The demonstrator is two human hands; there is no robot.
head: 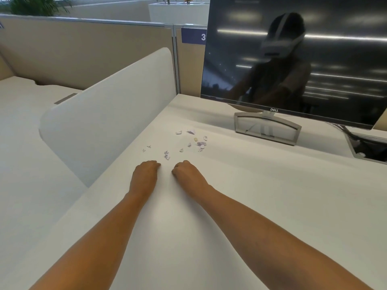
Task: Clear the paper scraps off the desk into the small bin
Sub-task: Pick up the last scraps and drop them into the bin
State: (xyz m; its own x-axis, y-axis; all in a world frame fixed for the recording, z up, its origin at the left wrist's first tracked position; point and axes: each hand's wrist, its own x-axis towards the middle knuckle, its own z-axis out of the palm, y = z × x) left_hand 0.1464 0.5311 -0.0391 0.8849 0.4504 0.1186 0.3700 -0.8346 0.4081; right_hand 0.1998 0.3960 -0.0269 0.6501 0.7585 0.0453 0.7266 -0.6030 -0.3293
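Paper scraps lie just past my left grip and right grip on the worktop. Both curl shut, holding nothing I see. Scraps look light, thin, flat; I'd pinch their edges.

Matt smooth white desk, crumpled paper scraps, glossy dark monitor.

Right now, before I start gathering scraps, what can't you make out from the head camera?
- Bin: not in the head view at all, so its place is unknown.
- Fingers of the left hand and right hand: curled under, so whether they hold any scrap is hidden.
- Scraps: too small to count exactly.
- Cable hatch: cut off by the right edge; contents dark.
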